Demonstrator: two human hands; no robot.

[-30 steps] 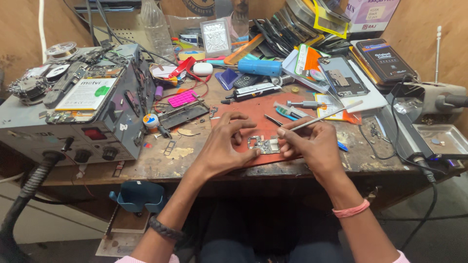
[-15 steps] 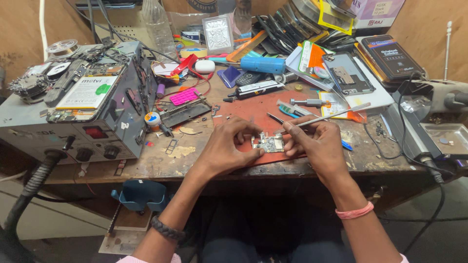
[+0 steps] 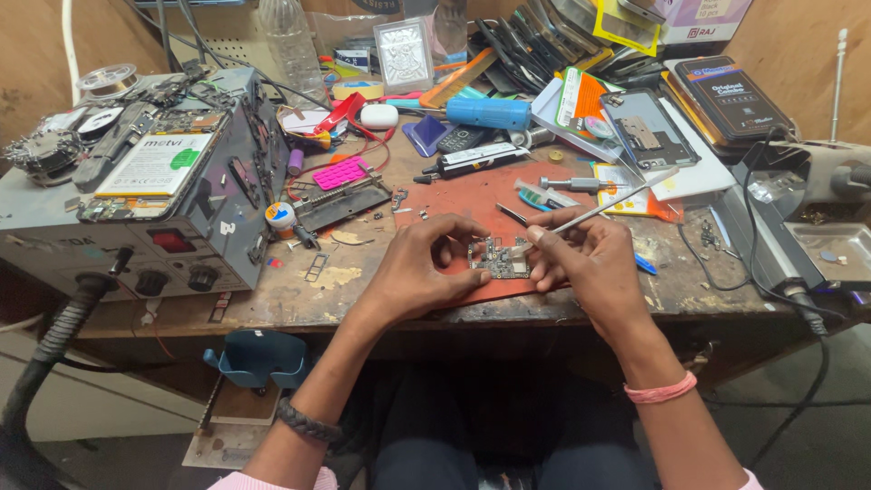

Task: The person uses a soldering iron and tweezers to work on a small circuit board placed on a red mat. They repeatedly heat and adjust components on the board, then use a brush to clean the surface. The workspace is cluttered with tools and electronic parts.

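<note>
Holding one small circuit board [image 3: 500, 258] on the red mat [image 3: 472, 195] near the table's front edge, the left hand [image 3: 419, 269] pinches its left side; the right hand [image 3: 583, 263] grips one thin metal tool [image 3: 606, 207] closed between the fingers, tip at the board; far right lies one dark flat box [image 3: 726, 98] with orange edge; far left, one white-and-green label [image 3: 156, 164] lies on the grey machine [image 3: 204, 213]; one blue cylinder [image 3: 487, 112] lies further back

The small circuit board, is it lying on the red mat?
Yes, the circuit board lies on the red mat, between the fingers of both hands.
</note>
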